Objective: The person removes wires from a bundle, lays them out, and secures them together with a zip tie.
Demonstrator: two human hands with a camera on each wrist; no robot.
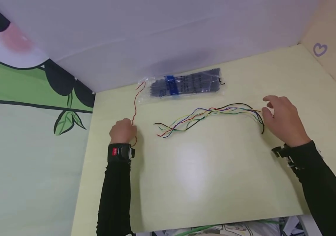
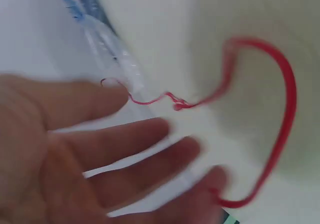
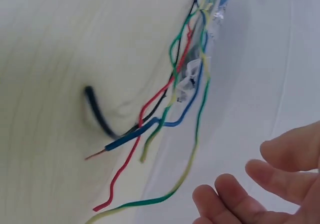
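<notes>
A single thin red wire (image 1: 134,105) ran in a wavy line from the left hand (image 1: 122,130) up toward a clear plastic bag (image 1: 185,86) of dark cable ties with a blue label. The head view showed that hand bunched at the wire's lower end, but the blurred left wrist view showed its fingers (image 2: 125,144) straight, so I could not tell whether it pinched the wire. A loose bundle of wires (image 1: 212,115), black, red, blue, green and yellow, too tangled to count, lay in an arc on the smooth pale yellow table (image 1: 215,183). The right hand (image 1: 283,119) hovered by the bundle's right end, fingers spread and relaxed, holding nothing.
</notes>
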